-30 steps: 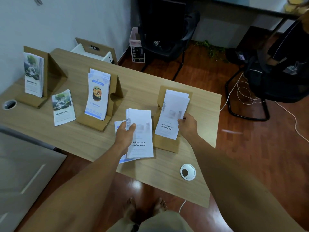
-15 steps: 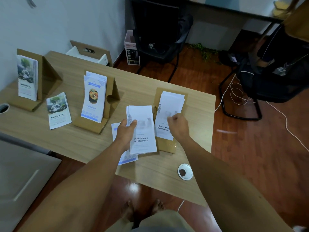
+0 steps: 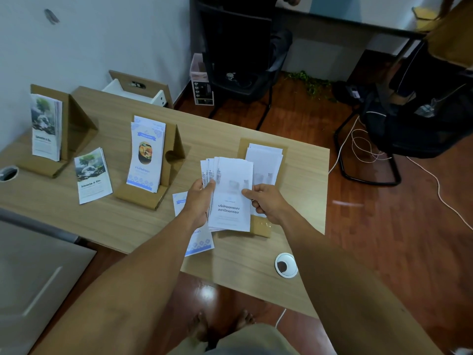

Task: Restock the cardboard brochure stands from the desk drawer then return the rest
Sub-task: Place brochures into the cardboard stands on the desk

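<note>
My left hand (image 3: 198, 201) grips a fanned stack of white brochures (image 3: 230, 196) above the wooden desk (image 3: 122, 219). My right hand (image 3: 266, 201) pinches the right edge of the top brochure of that stack. Just behind stands the right cardboard stand (image 3: 263, 226) with white brochures (image 3: 266, 162) in it. The middle stand (image 3: 171, 160) holds blue-and-white brochures (image 3: 146, 152). The left stand (image 3: 74, 119) holds tree-picture brochures (image 3: 46, 126). The open desk drawer (image 3: 135, 90) shows at the desk's far side.
A loose tree brochure (image 3: 92, 175) lies between the left and middle stands. A blue-and-white brochure (image 3: 197, 242) lies flat under my left wrist. A white cable grommet (image 3: 286, 265) sits near the front edge. Black chairs (image 3: 238, 47) and white cables (image 3: 363, 147) occupy the floor beyond.
My right hand left the brochures in the right stand and came back to the stack in my left hand, taking its top brochure. The stack has fanned out.
</note>
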